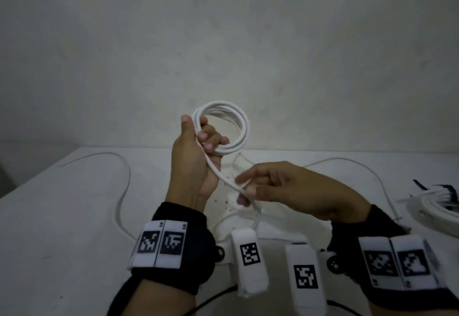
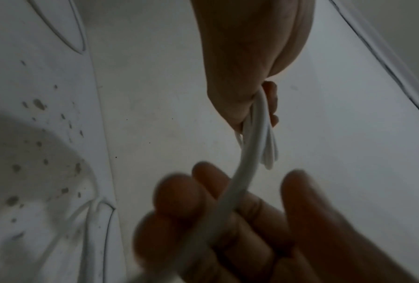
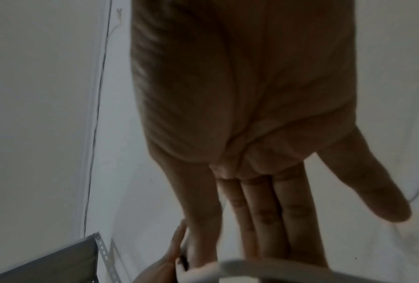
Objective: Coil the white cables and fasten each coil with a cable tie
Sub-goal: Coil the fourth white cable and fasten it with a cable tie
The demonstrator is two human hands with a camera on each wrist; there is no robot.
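Head view: left hand (image 1: 196, 164) grips cable coil (image 1: 233, 129); right hand (image 1: 280, 189) pinches trailing strand below.

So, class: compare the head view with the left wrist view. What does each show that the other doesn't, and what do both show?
Head view only: the round coil that the left hand grips, and a tied bundle at the table's right edge.
Left wrist view only: dark specks on the table, seen close up.
Both: the white cable running from the left hand down to the right hand, which pinches it.
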